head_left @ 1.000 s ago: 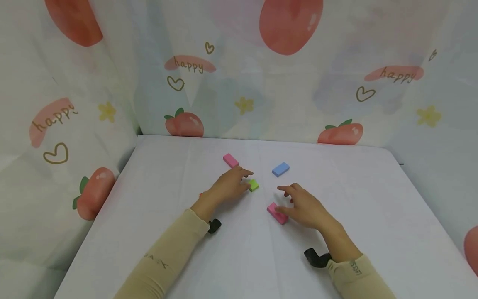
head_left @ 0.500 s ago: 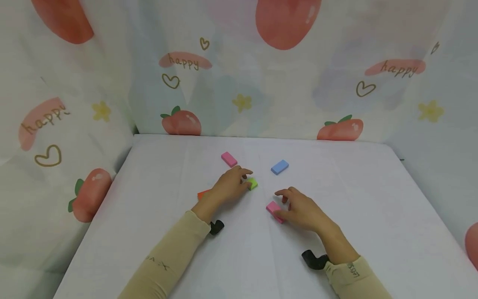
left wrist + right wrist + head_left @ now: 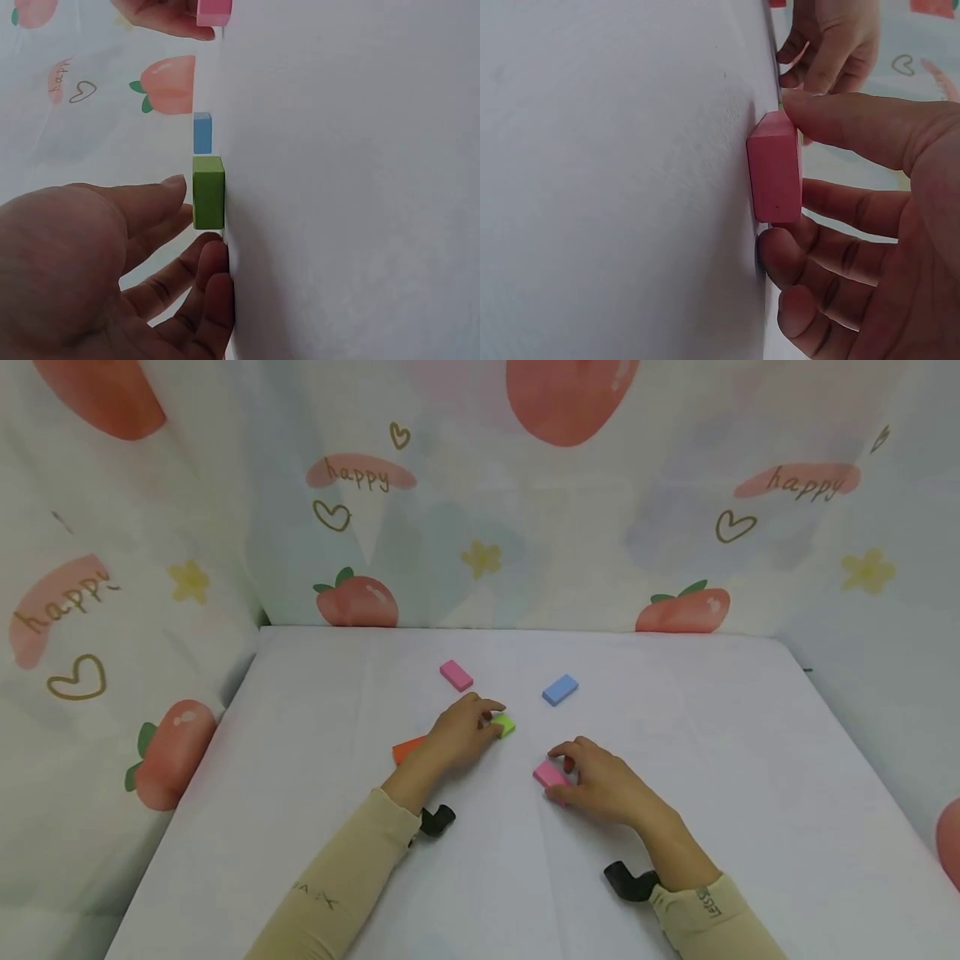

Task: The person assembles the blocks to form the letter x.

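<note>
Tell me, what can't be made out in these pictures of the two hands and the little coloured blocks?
- Orange flat block: head view, mostly hidden behind the left hand; its full shape is unclear.
- Green rectangular block: head view, the fingers cover its near end; in the left wrist view any contact is uncertain.
- Near pink rectangular block: head view, half covered by the right hand.
- Black wrist devices: tucked under the sleeves.

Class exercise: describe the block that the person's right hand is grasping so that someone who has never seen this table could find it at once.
Start at the white table in front of the peach-print curtain and find the right hand, near the table's middle. Under its curled fingers and thumb lies a pink block. A second pink block lies farther back and untouched; the one meant is the nearer one, pinched by that hand.
</note>
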The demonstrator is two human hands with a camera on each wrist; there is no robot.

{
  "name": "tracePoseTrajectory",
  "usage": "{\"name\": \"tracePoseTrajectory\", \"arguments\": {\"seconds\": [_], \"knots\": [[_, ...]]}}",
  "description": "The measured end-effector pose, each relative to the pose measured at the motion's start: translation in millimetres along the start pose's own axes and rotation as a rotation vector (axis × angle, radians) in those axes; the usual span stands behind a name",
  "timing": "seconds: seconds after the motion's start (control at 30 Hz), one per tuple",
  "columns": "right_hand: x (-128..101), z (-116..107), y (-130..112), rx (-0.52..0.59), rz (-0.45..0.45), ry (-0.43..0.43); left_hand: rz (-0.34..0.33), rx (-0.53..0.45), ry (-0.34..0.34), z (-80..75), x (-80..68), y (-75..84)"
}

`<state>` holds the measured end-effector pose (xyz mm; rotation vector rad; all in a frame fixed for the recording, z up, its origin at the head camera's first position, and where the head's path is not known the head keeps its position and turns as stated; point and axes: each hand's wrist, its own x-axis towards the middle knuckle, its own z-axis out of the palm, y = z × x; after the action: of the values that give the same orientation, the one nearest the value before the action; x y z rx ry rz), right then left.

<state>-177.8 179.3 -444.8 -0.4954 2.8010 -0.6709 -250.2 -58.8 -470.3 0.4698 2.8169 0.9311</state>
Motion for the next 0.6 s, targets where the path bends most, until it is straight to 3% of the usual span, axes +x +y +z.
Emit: {"name": "tracePoseTrajectory", "arguments": {"seconds": [0.6], "knots": [[0.9,2.3,1.7,0.010,0.005,-0.001,-0.061,-0.076,0.071,9.4,-1.9,-1.3]]}}
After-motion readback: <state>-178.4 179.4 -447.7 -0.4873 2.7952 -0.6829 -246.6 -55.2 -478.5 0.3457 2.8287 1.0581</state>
